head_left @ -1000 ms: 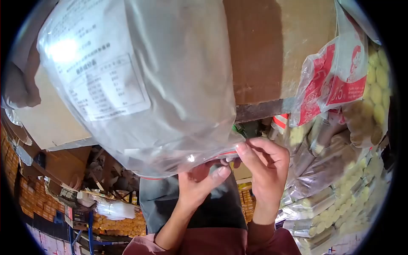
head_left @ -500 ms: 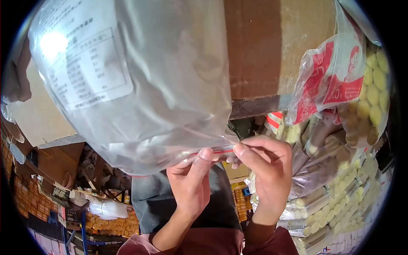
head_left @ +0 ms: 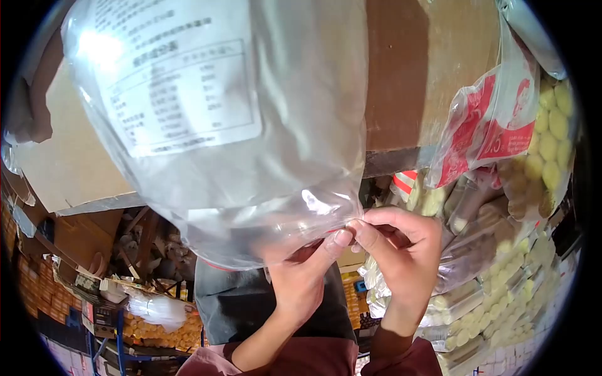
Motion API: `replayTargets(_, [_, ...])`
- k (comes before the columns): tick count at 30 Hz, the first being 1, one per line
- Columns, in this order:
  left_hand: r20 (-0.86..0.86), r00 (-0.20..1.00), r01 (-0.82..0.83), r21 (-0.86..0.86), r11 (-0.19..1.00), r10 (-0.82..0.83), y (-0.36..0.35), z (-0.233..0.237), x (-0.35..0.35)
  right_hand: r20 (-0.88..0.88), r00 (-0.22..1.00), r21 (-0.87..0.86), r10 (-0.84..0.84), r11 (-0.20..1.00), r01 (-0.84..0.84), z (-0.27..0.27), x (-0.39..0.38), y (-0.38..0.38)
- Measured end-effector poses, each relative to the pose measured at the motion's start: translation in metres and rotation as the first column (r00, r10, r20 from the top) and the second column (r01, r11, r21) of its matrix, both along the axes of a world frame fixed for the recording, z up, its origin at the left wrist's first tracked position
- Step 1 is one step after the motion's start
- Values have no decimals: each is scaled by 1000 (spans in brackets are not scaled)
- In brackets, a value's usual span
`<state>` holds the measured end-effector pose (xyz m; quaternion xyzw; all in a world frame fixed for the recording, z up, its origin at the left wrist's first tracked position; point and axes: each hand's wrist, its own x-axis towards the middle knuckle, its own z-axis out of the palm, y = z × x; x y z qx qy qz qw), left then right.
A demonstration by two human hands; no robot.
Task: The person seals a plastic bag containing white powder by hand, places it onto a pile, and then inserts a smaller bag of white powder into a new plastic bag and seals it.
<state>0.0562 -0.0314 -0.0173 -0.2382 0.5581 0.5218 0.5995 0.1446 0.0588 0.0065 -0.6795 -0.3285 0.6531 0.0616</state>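
Observation:
A large clear plastic bag with a white printed label fills the upper left and middle of the view. Along its lower edge runs a red zip strip. My left hand pinches this edge between thumb and fingers, some of them seen through the plastic. Right beside it, my right hand grips the strip's right end with thumb and forefinger. The two thumbs almost touch.
Behind the bag stands a brown cardboard box. Bags of pale yellow oval pieces and a red and white printed bag are at the right. White plastic and orange packs lie lower left.
My left hand has slid right along the bag's edge, close to my right hand. The bag and its label have shifted right; my right hand moved slightly right and down.

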Motion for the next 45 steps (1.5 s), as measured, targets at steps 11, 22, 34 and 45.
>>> replayTargets(11, [-64,998,7,-50,999,-10,15,-3,3,174,954,130,245,954,-269,1,2,-2])
replayTargets(22, [-66,989,-133,-32,991,130,17,0,-1,141,986,13,89,996,-92,-2,-6,-12])
replayTargets(34, [-28,944,-329,-41,943,328,-13,-4,-1,139,944,154,298,935,-318,-20,-6,-35])
replayTargets(45, [-81,870,-489,-8,872,487,-32,-4,-23,201,942,83,269,953,-290,-17,5,-32])
